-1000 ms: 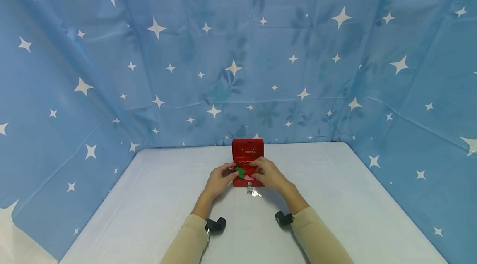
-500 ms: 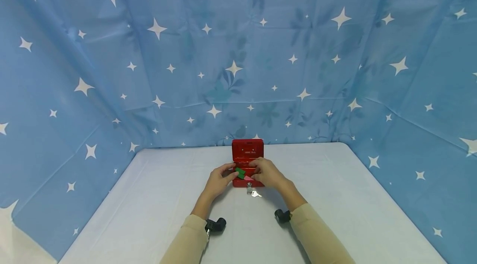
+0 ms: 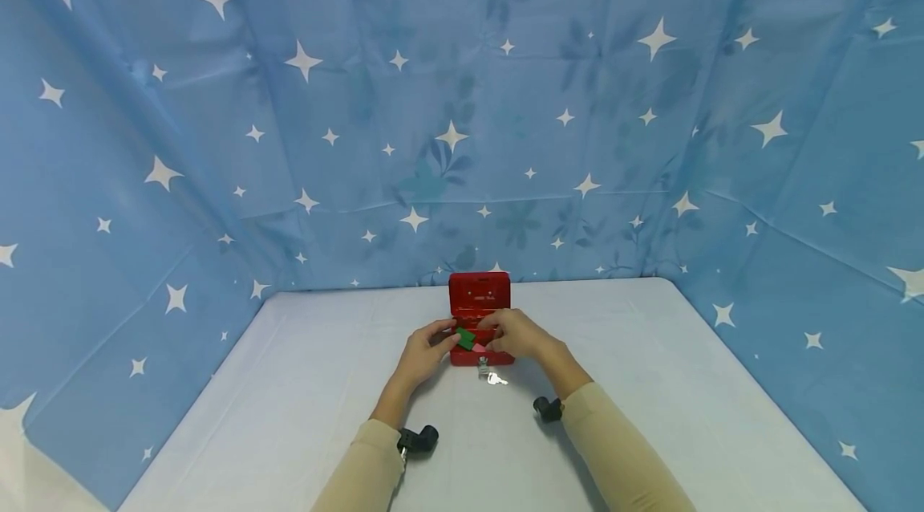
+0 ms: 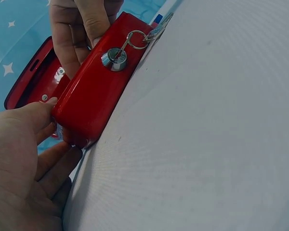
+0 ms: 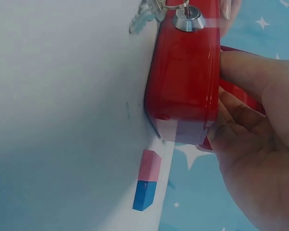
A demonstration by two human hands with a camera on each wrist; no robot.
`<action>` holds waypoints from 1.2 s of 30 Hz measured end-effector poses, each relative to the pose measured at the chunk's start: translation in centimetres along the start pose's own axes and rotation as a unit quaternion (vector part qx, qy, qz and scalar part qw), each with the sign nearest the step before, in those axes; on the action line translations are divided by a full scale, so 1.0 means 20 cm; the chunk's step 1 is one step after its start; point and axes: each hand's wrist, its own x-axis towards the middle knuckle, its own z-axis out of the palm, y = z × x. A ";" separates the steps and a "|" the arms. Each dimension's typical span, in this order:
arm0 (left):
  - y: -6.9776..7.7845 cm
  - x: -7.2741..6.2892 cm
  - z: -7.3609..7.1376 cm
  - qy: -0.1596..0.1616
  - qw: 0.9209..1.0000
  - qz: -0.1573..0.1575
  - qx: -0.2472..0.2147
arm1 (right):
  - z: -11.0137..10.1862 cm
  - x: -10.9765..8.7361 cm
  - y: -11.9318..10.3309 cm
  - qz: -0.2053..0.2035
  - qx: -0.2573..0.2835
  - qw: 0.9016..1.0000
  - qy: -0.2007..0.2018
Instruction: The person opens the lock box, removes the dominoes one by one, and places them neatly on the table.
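A red cash box (image 3: 464, 359) stands at the back middle of the table with its lid (image 3: 480, 287) raised. Inside lie green blocks (image 3: 465, 337) and a pink piece (image 3: 479, 348). My left hand (image 3: 420, 353) grips the box's left side, its thumb at the rim and its fingers outside, low by the corner in the left wrist view. My right hand (image 3: 525, 335) reaches over the right side, thumb and fingertips inside the box by the pink piece. The front wall hides these fingertips in the right wrist view, so I cannot tell whether they pinch anything.
Keys (image 3: 496, 379) on a ring hang from the lock (image 4: 116, 58) in the box's front. A pink and blue eraser (image 5: 147, 180) lies on the white table (image 5: 62, 120) beside the box's right end. A blue starry curtain (image 3: 462, 95) rises behind the table.
My right hand has shifted slightly left, its thumb now covering more of the pink piece. The left hand stays at the box's left side.
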 end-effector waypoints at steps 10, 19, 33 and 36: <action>0.00 0.00 0.00 -0.002 1.000 0.003 -0.003 | -0.01 0.03 -0.01 -0.017 -0.033 0.999 -0.032; 0.00 0.00 0.00 0.003 1.000 0.005 -0.005 | -0.01 0.05 -0.07 0.001 -0.080 0.996 -0.044; 0.00 0.00 -0.01 0.001 1.000 0.004 0.005 | 0.01 0.10 -0.09 0.037 -0.119 0.991 -0.059; 0.00 0.00 -0.01 -0.001 1.000 0.003 0.004 | 0.02 0.10 -0.08 0.043 -0.120 0.990 -0.064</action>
